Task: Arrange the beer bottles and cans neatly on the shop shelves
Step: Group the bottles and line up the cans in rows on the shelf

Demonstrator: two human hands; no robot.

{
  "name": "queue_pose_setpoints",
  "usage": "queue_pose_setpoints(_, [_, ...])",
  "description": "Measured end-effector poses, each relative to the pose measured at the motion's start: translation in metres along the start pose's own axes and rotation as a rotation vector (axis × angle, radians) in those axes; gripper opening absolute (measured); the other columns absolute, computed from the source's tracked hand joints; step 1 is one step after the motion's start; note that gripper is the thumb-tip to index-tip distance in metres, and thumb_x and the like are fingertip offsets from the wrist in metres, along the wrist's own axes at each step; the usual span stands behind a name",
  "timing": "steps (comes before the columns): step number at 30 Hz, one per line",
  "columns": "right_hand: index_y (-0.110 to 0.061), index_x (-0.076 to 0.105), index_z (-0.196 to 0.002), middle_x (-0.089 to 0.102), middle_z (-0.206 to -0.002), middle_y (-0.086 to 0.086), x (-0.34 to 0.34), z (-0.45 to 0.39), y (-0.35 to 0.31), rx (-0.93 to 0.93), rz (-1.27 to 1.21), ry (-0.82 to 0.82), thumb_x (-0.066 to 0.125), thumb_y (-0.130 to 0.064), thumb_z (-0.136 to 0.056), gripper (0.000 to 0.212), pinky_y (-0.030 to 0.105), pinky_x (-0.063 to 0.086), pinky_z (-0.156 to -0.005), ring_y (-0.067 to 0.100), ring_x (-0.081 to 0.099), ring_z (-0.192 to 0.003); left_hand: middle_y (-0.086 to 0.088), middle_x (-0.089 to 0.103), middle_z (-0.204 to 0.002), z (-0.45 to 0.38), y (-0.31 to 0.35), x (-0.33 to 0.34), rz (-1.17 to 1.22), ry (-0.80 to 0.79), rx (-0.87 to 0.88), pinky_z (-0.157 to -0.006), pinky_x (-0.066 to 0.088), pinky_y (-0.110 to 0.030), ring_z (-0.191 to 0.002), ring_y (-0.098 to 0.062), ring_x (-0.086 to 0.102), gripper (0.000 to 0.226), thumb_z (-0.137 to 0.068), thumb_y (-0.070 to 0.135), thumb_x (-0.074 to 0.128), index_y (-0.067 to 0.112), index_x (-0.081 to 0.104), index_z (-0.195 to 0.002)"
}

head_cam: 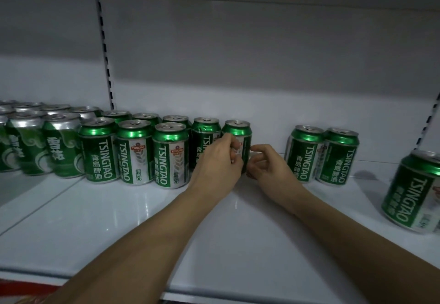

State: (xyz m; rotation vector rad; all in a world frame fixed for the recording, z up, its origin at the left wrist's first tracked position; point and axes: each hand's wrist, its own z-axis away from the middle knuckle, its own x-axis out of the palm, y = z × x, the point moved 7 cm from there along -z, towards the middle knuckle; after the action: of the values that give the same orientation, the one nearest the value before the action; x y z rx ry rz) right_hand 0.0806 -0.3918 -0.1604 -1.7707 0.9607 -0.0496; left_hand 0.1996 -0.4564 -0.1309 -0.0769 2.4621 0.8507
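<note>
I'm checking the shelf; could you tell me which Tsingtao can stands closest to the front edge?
The lone can at far right; the pair and the left rows stand further back.

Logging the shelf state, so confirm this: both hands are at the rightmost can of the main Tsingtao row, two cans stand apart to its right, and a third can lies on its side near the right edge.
One detail is wrong. The head view shows the can near the right edge standing upright, not lying on its side. The rest holds: the left hand and right hand are at the rightmost row can, and two cans stand apart to its right.
</note>
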Motion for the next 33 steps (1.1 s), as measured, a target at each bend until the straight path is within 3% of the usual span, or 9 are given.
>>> queue_pose_setpoints(4, [-0.018,0.051,-0.117,0.065,-0.094,0.013,0.002,0.001,0.002,0.075,-0.128,-0.052,0.055,0.002,-0.095,0.030,0.041,0.058,-0.085,0.029,0.068,-0.088,0.007,0.059,-0.079,-0.001,-0.001,0.000,-0.039,-0.012,-0.008,-0.072,0.052,-0.042,-0.073,-0.015,0.058,0.011,-0.087,0.012,0.058,0.019,0.058,-0.095])
queue_pose_setpoints(7, [-0.015,0.054,-0.114,0.063,-0.091,0.013,0.003,0.000,0.000,0.131,-0.199,-0.038,0.051,0.003,-0.097,0.025,0.030,0.058,-0.071,0.020,0.066,-0.075,0.008,0.060,-0.079,0.000,0.000,-0.002,-0.077,-0.017,0.011,-0.070,0.053,-0.041,-0.072,-0.014,0.059,0.011,-0.089,0.015,0.057,0.022,0.057,-0.096])
queue_pose_setpoints(11, [-0.009,0.056,-0.115,0.060,-0.093,0.011,-0.028,-0.004,-0.019,0.077,-0.160,0.125,0.046,0.002,-0.098,0.022,0.042,0.058,-0.069,0.020,0.062,-0.071,0.010,0.063,-0.083,0.003,0.019,-0.013,-0.104,0.074,0.136,-0.064,0.051,-0.037,-0.067,-0.012,0.056,0.010,-0.090,0.014,0.058,0.020,0.061,-0.098])
queue_pose_setpoints(13, [-0.014,0.057,-0.111,0.061,-0.096,0.008,-0.057,-0.004,-0.041,-0.001,-0.135,0.242,0.047,-0.001,-0.098,0.021,0.038,0.057,-0.065,0.019,0.063,-0.073,0.010,0.061,-0.080,0.001,0.037,-0.015,-0.049,0.097,0.185,-0.063,0.051,-0.036,-0.064,-0.010,0.054,0.012,-0.089,0.012,0.059,0.019,0.062,-0.098])
queue_pose_setpoints(18, [-0.022,0.055,-0.112,0.060,-0.103,-0.005,-0.123,-0.015,-0.080,-0.106,0.212,0.444,0.050,-0.016,-0.096,0.018,0.036,0.053,-0.070,0.019,0.063,-0.084,0.008,0.061,-0.098,-0.027,0.061,0.035,-0.025,-0.204,0.037,-0.073,0.048,-0.030,-0.085,-0.011,0.060,0.031,-0.092,0.028,0.061,0.023,0.051,-0.121])
queue_pose_setpoints(22, [-0.017,0.051,-0.124,0.056,-0.124,0.007,-0.141,-0.019,-0.056,0.027,0.604,0.426,0.049,-0.034,-0.098,0.031,0.035,0.041,-0.079,0.028,0.057,-0.102,0.000,0.056,-0.128,-0.031,0.065,0.082,0.192,-0.392,-0.124,-0.094,0.049,-0.033,-0.112,-0.016,0.056,0.069,-0.086,0.045,0.070,0.018,0.039,-0.141])
queue_pose_setpoints(25, [-0.012,0.052,-0.122,0.057,-0.118,0.011,-0.130,-0.022,-0.037,0.097,0.755,0.269,0.050,-0.050,-0.096,0.047,0.036,0.041,-0.079,0.031,0.056,-0.102,0.004,0.059,-0.124,-0.026,0.059,0.099,0.387,-0.385,-0.159,-0.092,0.051,-0.029,-0.110,-0.014,0.059,0.065,-0.082,0.035,0.077,0.021,0.044,-0.137])
queue_pose_setpoints(29, [-0.011,0.051,-0.117,0.056,-0.108,0.009,-0.116,-0.021,-0.027,0.017,0.810,0.206,0.059,-0.048,-0.093,0.045,0.030,0.033,-0.076,0.023,0.049,-0.091,0.017,0.060,-0.110,-0.014,0.044,0.113,0.487,-0.438,-0.175,-0.085,0.050,-0.013,-0.102,0.002,0.059,0.065,-0.082,0.021,0.078,0.026,0.043,-0.136])
queue_pose_setpoints(33, [-0.010,0.052,-0.114,0.059,-0.108,0.011,-0.116,-0.020,-0.022,-0.052,0.766,0.256,0.067,-0.041,-0.089,0.043,0.030,0.036,-0.074,0.027,0.056,-0.094,0.015,0.061,-0.112,-0.009,0.040,0.119,0.558,-0.459,-0.186,-0.096,0.051,-0.024,-0.106,-0.002,0.061,0.072,-0.081,0.013,0.078,0.026,0.040,-0.142])
